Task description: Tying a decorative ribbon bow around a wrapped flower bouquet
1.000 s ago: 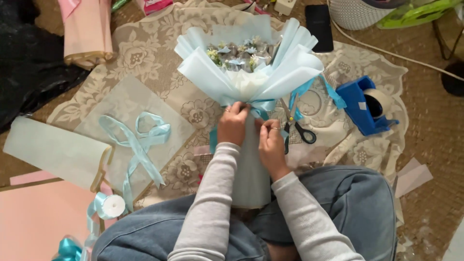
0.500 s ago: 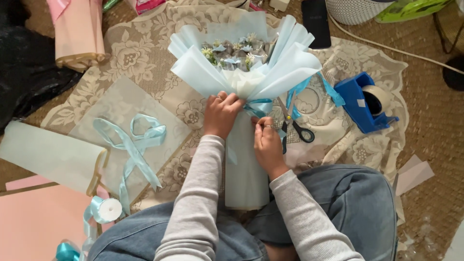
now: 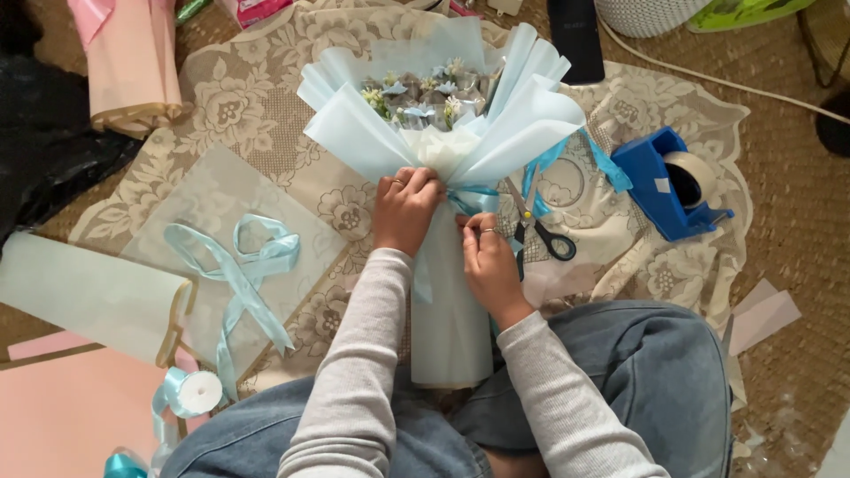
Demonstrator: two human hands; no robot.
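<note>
Lying on a cream lace cloth (image 3: 221, 106) in front of the seated person's knees: one bouquet (image 3: 447, 133), wrapped in pale blue paper, flower heads pointing away from the person, long wrapped stem running back toward the lap.

Left hand (image 3: 405, 211): closed around the bouquet's neck, just under the flared paper, fingers curled on the wrap.

Right hand (image 3: 490, 263): touching the stem just below the neck, on the side opposite the left hand, fingertips pinched on a light blue ribbon (image 3: 475, 200) wound about the neck. The two hands sit close together, with the stem between them.

Scissors (image 3: 537, 228): black-handled, just beside the bouquet's neck, past the right hand.

Tape dispenser (image 3: 662, 183): blue, with a roll of tape, farther out from the bouquet beyond the scissors.

Loose ribbon length (image 3: 243, 274): pale blue, looped, on a translucent sheet well apart from the bouquet on the left-hand side.

Ribbon spool (image 3: 197, 391): white core, near the person's knee, below the loose ribbon.

Pink paper roll (image 3: 133, 66): far from the bouquet, at the cloth's upper corner.
</note>
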